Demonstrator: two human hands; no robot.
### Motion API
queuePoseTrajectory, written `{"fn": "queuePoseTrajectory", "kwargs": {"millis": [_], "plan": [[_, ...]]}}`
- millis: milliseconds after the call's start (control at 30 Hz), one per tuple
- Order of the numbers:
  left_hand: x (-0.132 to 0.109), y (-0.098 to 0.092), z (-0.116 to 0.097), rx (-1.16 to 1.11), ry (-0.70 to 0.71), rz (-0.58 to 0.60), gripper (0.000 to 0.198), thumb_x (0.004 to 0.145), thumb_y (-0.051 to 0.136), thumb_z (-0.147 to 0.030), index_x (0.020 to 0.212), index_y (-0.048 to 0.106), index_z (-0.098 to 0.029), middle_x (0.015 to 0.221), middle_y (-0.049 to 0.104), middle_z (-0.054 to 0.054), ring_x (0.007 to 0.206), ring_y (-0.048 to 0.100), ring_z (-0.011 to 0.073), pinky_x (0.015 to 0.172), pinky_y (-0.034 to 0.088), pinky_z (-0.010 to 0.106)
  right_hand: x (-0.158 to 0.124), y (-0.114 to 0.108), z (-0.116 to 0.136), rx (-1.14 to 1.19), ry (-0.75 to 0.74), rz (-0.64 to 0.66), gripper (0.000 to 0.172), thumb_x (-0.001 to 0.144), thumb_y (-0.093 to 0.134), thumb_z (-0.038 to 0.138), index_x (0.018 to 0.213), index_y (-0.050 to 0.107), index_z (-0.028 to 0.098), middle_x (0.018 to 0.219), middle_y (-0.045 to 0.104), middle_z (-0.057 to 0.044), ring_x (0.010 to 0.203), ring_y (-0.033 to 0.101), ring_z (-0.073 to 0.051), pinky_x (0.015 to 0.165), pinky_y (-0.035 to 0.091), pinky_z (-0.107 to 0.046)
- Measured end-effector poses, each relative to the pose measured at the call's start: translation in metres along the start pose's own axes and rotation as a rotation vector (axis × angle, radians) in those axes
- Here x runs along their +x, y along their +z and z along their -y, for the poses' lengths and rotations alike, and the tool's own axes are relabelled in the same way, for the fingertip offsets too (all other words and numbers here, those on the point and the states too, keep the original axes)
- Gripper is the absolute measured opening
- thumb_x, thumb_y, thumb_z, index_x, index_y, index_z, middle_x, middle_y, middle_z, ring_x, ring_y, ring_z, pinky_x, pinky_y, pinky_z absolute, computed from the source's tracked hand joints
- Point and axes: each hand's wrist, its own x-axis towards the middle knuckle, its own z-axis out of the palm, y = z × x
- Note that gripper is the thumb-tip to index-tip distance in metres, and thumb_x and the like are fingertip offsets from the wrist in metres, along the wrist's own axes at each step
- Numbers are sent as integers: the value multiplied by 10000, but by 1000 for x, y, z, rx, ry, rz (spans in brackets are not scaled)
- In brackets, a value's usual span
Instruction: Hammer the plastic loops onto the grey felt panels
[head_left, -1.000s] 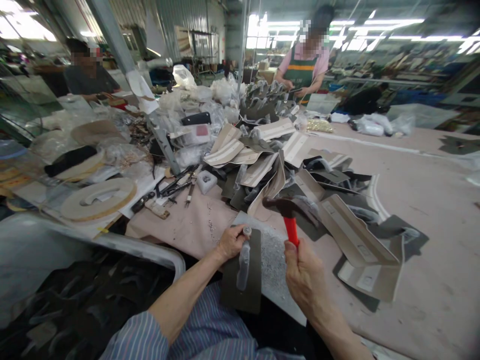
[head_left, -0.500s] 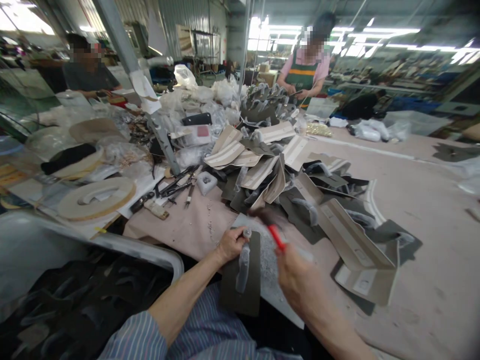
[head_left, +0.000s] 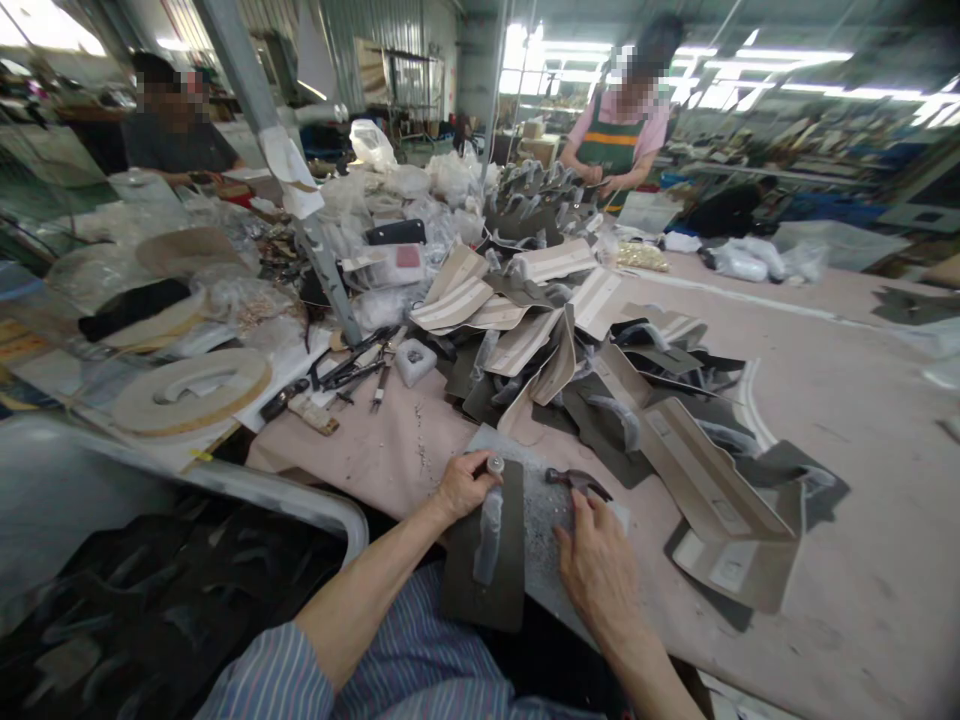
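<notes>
Hammer point(head_left: 579, 480) now down on grey plate point(head_left: 538, 545) | right hand point(head_left: 600, 560) spread by it | left hand point(head_left: 463, 487) still pinching round metal bit point(head_left: 495, 464)

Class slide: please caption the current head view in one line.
Left hand on a dark panel, right hand at a hammer over a speckled slab.

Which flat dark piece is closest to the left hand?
The dark panel before the striped shirt, right at the left hand; all others, like those in the heap and tub, lie farther off.
</notes>
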Motion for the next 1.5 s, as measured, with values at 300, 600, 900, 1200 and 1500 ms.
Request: {"fn": "queuePoseTrajectory", "kwargs": {"millis": [300,600,900,1200,1500], "plan": [[23,-14,-15,-509,-273,-401,366,608,840,-379,792,639,-136,725,713,36,678,682,175,647,551,282,32,-8,91,-208,-542,211,154,819,508,92,917,600,167,1040,605,-134,902,584,-247,791,445,-371],[9,-61,-93,-345,157,-410,255,733,796,-247,934,679,-142,884,739,54,828,699,196,822,558,329,30,-23,92,-62,40,188,306,975,472,365,1174,494,134,799,697,-98,758,709,-265,613,457,-301],[17,5,3,-411,-136,-76,340,717,783,-283,990,637,-142,845,738,32,810,707,178,811,549,301,-5,27,97,131,114,256,388,1012,400,309,1339,468,111,953,729,-155,825,726,-267,700,498,-325],[24,10,7,-289,-141,67,266,747,770,-332,875,627,-148,859,726,46,834,693,179,814,547,295,0,19,77,171,41,290,375,998,389,259,1327,511,126,976,734,-127,858,721,-249,702,491,-303],[27,14,14,-233,-136,65,232,771,734,-328,881,632,-151,859,720,44,814,689,181,802,547,299,-1,12,66,243,30,308,416,1002,418,345,1361,496,149,991,734,-120,892,712,-268,737,484,-327]]}}
